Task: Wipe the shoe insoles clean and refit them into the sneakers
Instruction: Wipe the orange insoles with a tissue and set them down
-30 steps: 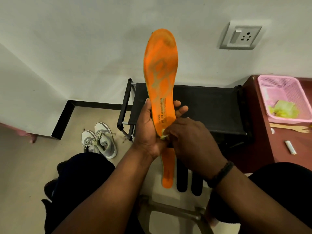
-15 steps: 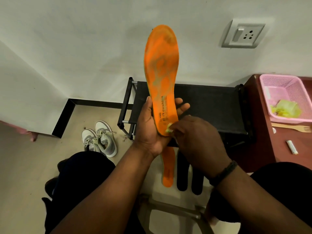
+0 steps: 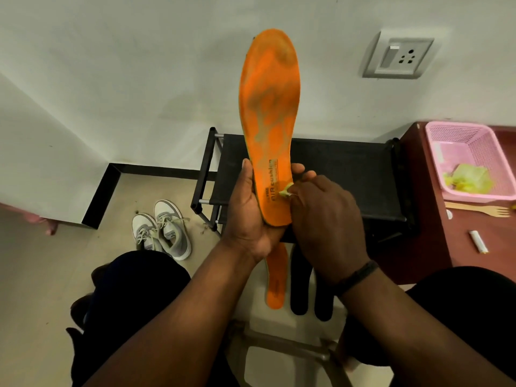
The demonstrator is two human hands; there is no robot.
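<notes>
Since the earlier frame my right hand (image 3: pixel 326 219) has slid its yellow wipe (image 3: pixel 286 191) up the insole's printed heel area, and the orange insole (image 3: pixel 269 121) sits a bit higher in frame. Left hand (image 3: pixel 248 216) grips the insole's heel end at frame centre, fingers (image 3: pixel 297 168) wrapped round behind, toe pointing up against the wall. Right fingers pinch the wipe, pressed on the insole. Second orange insole (image 3: pixel 276 280) lies on the floor below my hands, beside two black insoles (image 3: pixel 298 289). Grey sneakers (image 3: pixel 164 233) stand on the floor at lower left. Pink basket (image 3: pixel 474 141) with yellow wipes sits on the table at right.
</notes>
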